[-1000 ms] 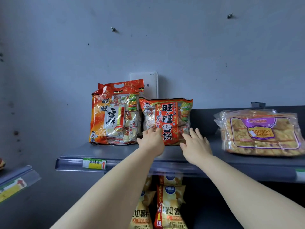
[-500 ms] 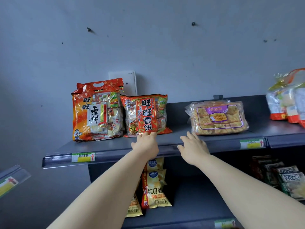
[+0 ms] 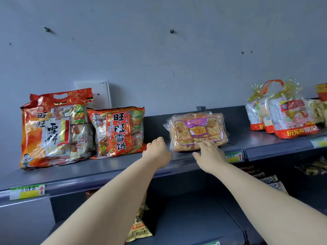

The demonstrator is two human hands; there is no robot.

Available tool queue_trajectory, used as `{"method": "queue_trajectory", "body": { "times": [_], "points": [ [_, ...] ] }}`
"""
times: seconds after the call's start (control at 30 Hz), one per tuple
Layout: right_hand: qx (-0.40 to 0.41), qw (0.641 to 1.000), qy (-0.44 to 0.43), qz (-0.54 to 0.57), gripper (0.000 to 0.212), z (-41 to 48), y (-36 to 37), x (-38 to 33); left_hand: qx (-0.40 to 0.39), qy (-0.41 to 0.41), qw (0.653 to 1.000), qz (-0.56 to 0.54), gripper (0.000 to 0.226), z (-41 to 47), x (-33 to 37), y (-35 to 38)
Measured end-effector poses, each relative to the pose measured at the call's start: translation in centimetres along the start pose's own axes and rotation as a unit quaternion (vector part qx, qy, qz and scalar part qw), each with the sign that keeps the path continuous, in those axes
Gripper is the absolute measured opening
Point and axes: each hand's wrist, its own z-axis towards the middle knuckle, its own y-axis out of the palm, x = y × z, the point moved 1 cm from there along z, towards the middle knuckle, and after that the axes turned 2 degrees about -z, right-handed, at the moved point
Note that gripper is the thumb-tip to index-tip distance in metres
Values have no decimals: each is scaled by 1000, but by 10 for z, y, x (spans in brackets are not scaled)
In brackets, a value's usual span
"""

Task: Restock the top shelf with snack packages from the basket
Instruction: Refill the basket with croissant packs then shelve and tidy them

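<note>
Your left hand point(image 3: 156, 152) hangs over the top shelf point(image 3: 106, 171), its fingers point(image 3: 160, 140) loosely curled with nothing in them. Just left of those fingers stands the smaller red bag point(image 3: 116, 131), its lower corner near your knuckles. Further left, right up against that bag, stands the large orange bag point(image 3: 53, 131) with the carry handle.

Your right hand point(image 3: 208, 155) reaches forward flat, fingers straight and only slightly spread, holding nothing. Their tips lie at the lower front edge of the clear pack of cakes point(image 3: 196, 131) with the purple label. That pack sits on the shelf directly ahead of your right fingers and just right of your left ones. Whether the tips press into the wrap or merely brush it, you cannot tell.

Well to the right of your right fingers, clear bags with red bases point(image 3: 283, 119) stand on the next shelf section. A price tag point(image 3: 234, 157) sits on the front rail just right of your right hand. A white box point(image 3: 95, 92) is on the wall behind the two red bags. Under your left forearm, yellow packets point(image 3: 139, 225) stand on the lower shelf point(image 3: 185, 218).
</note>
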Motion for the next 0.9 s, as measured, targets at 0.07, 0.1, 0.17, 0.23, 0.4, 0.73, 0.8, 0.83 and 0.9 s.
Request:
{"method": "queue_trajectory", "body": {
  "times": [0.07, 0.1, 0.17, 0.23, 0.4, 0.73, 0.8, 0.83, 0.9],
  "points": [
    [11, 1000, 8, 9, 57, 15, -1, 18, -2, -23, 1000, -18, 70, 12, 14, 12],
    [18, 1000, 12, 12, 58, 22, -2, 27, 0, -37, 999, -28, 73, 19, 20, 18],
    [33, 999, 22, 18, 61, 35, -3, 45, 15, -69, 996, -59, 77, 35, 30, 28],
    [51, 998, 23, 25, 68, 48, -5, 62, 32, -104, 988, -109, 77, 50, 39, 34],
    [68, 994, 55, 60, 86, 79, -6, 101, 66, -171, 952, -245, 80, 75, 61, 47],
    [37, 990, 50, 124, 103, 111, -1, 142, 106, -178, 953, -220, 52, 101, 91, 79],
    [47, 989, 49, 131, 105, 117, -2, 151, 113, -169, 955, -217, 50, 108, 93, 85],
    [48, 989, 47, 130, 106, 120, -2, 155, 111, -169, 953, -226, 54, 112, 94, 88],
    [41, 992, 43, 113, 110, 125, -2, 158, 93, -186, 940, -269, 74, 119, 95, 90]
  ]
}}
